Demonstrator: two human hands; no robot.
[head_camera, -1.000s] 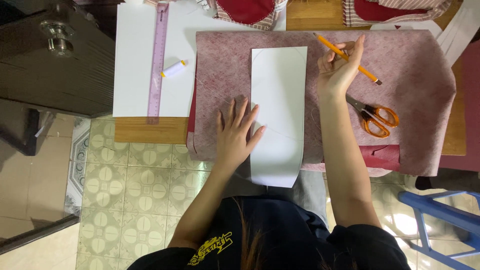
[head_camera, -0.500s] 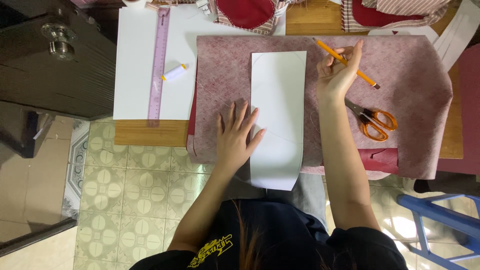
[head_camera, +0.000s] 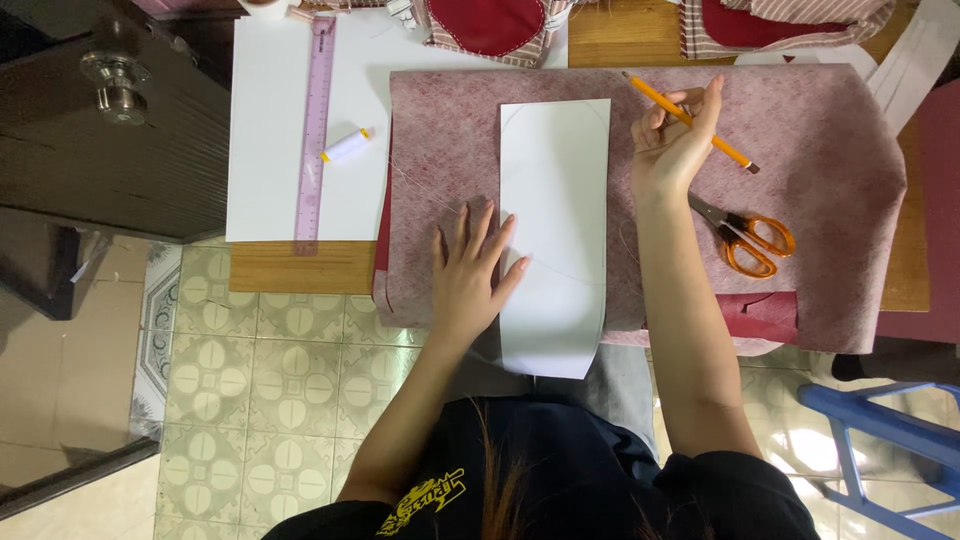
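The right hand (head_camera: 668, 150) is closed around a yellow pencil (head_camera: 690, 122); the pencil is clamped between the thumb and the fingers, with its point turned up and to the left, near the right edge of the white paper pattern (head_camera: 553, 230). It seems to be held in this way so that a line can be drawn along that edge. The left hand (head_camera: 470, 275) is laid flat, with the fingers spread apart and nothing gripped; it is pressed partly on the left edge of the paper and partly on the cloth beside it, probably so that the paper is kept from sliding.

The paper pattern is placed lengthwise on a piece of pinkish-red fabric (head_camera: 820, 180), and its lower end hangs over the near edge of the counter (head_camera: 300, 266). A faint curved line is seen on the paper. The fabric is spread smooth across the counter, so a flat surface is given for marking.

Orange-handled scissors (head_camera: 745, 238) are lying on the fabric just beside the right forearm, within easy reach. Further left, a pink ruler (head_camera: 313, 130) and a small spool of white thread (head_camera: 346, 146) are resting on a white sheet (head_camera: 270, 190), well apart from both hands.
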